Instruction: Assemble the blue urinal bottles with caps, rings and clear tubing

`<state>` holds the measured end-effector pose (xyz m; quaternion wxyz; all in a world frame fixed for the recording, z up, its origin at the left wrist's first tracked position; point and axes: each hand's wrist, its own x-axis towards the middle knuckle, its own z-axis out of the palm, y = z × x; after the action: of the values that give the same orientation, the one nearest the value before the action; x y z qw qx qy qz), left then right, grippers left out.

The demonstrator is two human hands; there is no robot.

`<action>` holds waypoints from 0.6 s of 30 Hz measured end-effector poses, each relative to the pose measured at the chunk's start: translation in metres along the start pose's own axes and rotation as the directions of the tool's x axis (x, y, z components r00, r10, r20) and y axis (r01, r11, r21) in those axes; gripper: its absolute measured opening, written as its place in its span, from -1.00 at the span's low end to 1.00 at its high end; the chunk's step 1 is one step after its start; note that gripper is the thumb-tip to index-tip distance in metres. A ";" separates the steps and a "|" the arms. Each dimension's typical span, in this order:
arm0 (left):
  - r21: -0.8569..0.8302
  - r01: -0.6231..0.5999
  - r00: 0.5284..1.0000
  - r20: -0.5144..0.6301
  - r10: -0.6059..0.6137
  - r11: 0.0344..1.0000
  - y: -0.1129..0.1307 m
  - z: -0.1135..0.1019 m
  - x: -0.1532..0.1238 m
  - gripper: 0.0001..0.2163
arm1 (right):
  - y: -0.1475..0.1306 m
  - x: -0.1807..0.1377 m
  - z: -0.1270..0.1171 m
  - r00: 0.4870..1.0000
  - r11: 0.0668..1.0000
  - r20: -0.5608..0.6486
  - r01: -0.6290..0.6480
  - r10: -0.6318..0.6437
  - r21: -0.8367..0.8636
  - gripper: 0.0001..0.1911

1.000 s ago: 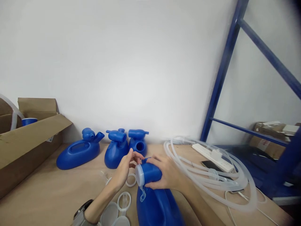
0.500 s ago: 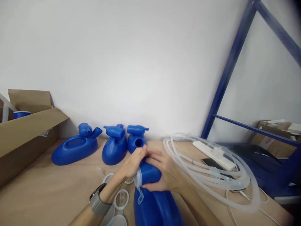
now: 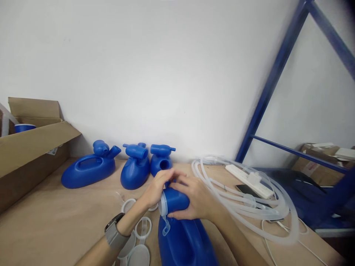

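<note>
A blue plastic urinal bottle (image 3: pixel 183 242) with a moulded handle stands at the near edge, under my hands. Above it is a short blue funnel (image 3: pixel 177 199), its wide mouth turned left. A translucent ring cap (image 3: pixel 163 206) sits on that mouth, its strap and small loop hanging down over the bottle. My right hand (image 3: pixel 195 194) wraps round the funnel from the right, thumb underneath. My left hand (image 3: pixel 158 188) closes on the funnel's far side beside the cap; its fingertips meet my right fingers and are partly hidden.
Translucent lids (image 3: pixel 138 255) with rings lie left of the bottle. Blue urinals (image 3: pixel 88 171) with funnels perched on top line the wall. An open carton (image 3: pixel 36 147) is at left. Coiled clear tubing (image 3: pixel 291 229), a power strip (image 3: pixel 249 181) and a blue metal frame (image 3: pixel 271 88) are on the right.
My camera view has shifted slightly. My hands stay round the blue funnel, and my right fingers have bent a little more over its top.
</note>
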<state>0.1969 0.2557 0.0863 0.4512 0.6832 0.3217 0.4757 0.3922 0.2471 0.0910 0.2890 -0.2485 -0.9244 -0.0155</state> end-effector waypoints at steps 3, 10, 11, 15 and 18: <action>0.166 -0.067 0.998 0.024 0.064 0.984 0.016 -0.006 -0.002 -0.54 | -0.001 -0.001 -0.001 1.000 1.000 0.013 -0.022 0.022 -0.004 -0.22; 0.678 -0.143 0.962 0.267 -0.060 0.721 0.045 -0.048 -0.027 -0.12 | 0.012 -0.005 -0.013 0.925 0.925 0.029 -0.380 0.379 0.012 -0.31; 0.705 -0.180 0.947 0.313 -0.073 0.686 0.044 -0.051 -0.029 -0.03 | 0.017 -0.006 -0.015 0.915 0.914 0.013 -0.403 0.403 0.043 -0.31; 0.745 -0.356 0.912 0.408 0.036 0.564 0.032 -0.045 -0.024 -0.03 | 0.030 -0.011 -0.014 0.910 0.902 -0.021 -0.406 0.413 0.147 -0.28; 0.742 -0.457 0.885 0.438 0.162 0.490 0.018 -0.033 -0.016 -0.21 | 0.031 -0.013 -0.012 0.917 0.905 -0.030 -0.386 0.397 0.178 -0.28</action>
<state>0.1607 0.2453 0.1023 0.0251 0.9255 0.3019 0.2276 0.4220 0.2664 0.0903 0.3365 -0.4030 -0.8436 0.1127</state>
